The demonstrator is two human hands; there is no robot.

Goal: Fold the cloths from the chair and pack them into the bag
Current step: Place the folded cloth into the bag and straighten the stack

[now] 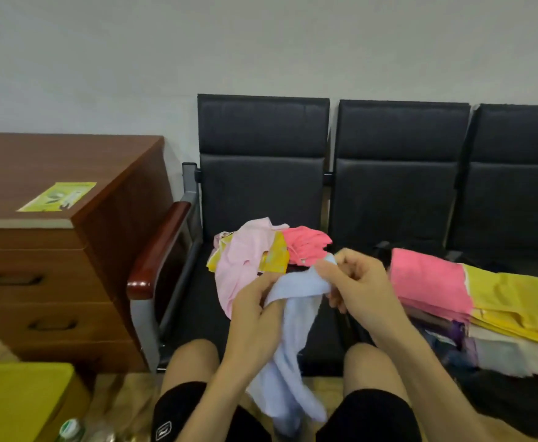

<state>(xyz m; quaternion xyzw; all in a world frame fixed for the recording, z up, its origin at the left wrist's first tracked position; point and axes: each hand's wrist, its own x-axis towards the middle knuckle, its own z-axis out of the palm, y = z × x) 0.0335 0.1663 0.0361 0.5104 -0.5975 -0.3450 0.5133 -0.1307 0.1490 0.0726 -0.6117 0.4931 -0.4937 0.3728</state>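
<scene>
Head view: left hand (pixel 255 311), right hand (pixel 361 282), each grip pinching blue cloth (pixel 296 333); folded stack (pixel 490 301) on chair (pixel 398 199).

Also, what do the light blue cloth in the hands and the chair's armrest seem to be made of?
The light blue cloth: probably thin soft fabric, matte; it hangs limp and creases. The armrest: looks like varnished reddish wood, its rounded end shines; possibly coated plastic.

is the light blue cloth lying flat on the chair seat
No, the left hand and right hand grip the light blue cloth, which hangs crumpled below them.
</scene>
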